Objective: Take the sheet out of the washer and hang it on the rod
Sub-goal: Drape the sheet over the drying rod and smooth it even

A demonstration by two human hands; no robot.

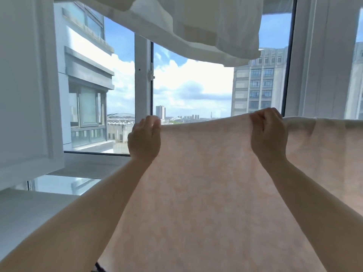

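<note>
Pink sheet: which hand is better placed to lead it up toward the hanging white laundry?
Probably the right hand. It pinches the pink sheet on its top edge slightly higher, below the white laundry; the left hand grips the end corner, lower and off to the side.

Two arms come up from the bottom of the picture. Both arms are bare from the elbow to the wrist, with no sleeves on them. The left hand (pixel 144 137) and the right hand (pixel 268 132) are bare too, with no gloves. There are no rings on the fingers that show, and no watch or band on either wrist. The arms look smooth and slim.
</note>
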